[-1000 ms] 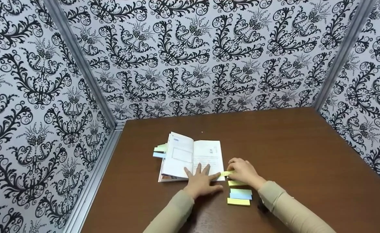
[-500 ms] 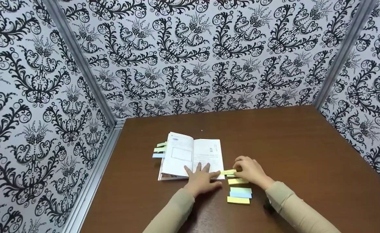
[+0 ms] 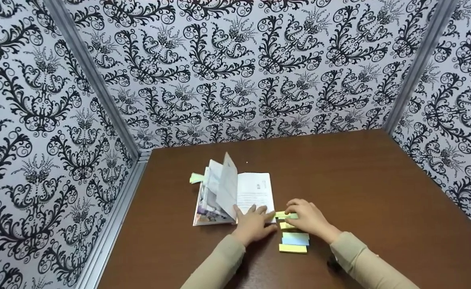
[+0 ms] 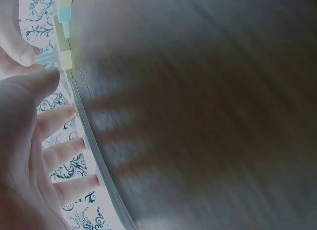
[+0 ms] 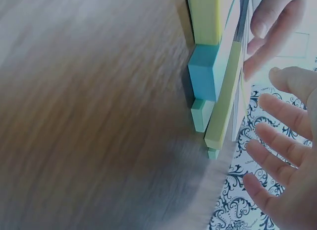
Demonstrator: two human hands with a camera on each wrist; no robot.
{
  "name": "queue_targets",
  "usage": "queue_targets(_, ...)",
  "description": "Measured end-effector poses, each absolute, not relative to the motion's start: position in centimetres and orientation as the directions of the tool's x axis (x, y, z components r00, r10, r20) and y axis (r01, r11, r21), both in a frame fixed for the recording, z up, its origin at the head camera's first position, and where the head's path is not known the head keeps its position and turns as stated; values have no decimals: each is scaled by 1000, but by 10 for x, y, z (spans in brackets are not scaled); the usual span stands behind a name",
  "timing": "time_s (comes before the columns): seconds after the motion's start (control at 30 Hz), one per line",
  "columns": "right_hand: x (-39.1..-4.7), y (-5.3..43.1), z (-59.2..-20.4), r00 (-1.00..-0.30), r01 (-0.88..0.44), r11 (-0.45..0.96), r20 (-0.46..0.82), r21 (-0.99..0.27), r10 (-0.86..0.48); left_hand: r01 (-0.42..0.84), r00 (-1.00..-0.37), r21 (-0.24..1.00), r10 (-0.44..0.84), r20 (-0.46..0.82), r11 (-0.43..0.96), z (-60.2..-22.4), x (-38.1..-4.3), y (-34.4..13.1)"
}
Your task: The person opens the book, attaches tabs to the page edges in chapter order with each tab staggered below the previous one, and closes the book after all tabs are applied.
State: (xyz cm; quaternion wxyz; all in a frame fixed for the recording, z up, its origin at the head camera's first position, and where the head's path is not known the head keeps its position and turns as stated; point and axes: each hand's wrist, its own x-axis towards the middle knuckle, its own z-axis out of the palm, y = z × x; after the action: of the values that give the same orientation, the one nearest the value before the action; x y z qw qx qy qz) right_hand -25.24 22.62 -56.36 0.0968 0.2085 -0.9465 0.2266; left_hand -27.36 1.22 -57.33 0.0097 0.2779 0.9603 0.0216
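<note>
A book [image 3: 255, 186] lies open on the table, its left-hand pages [image 3: 228, 186] standing partly raised. My left hand [image 3: 253, 226] rests on the lower right page with fingers spread. Its index fingertip is at a yellow sticky tab [image 3: 280, 214] jutting past the page's right edge. My right hand [image 3: 309, 218] is over the green sticky-note pad [image 3: 292, 216], fingers bent in the head view. In the right wrist view, this right hand [image 5: 292, 141] has its fingers apart with nothing between them. The raised pages hide part of the left side of the book.
Below the right hand lie a yellow pad [image 3: 286, 225], a light green and blue pad [image 3: 295, 239] and another yellow pad [image 3: 292, 249]. Green tabs [image 3: 196, 178] stick out at the book's left. Patterned walls [image 3: 235, 80] enclose the table [image 3: 339, 168].
Left-hand pages of the book have lifted and fanned upward. The right hand's fingers have come off the yellow tab. My left hand has stayed on the page.
</note>
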Motion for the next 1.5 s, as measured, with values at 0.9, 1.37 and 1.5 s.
queue_targets(0.9, -283, 142, -565, -832, -548, 678, 233, -489, -504, 512, -859, 44, 511, 32, 858, -549, -274, -43)
queue_targets(1.37, -285, 102, -575, -796, -572, 655, 139, -493, -590, 385, -922, 140, 375, 93, 912, -549, -276, -100)
queue_targets(1.5, -283, 95, -574, -797, -557, 673, 88, -487, -597, 343, -937, 182, 324, 130, 921, -551, -273, -113)
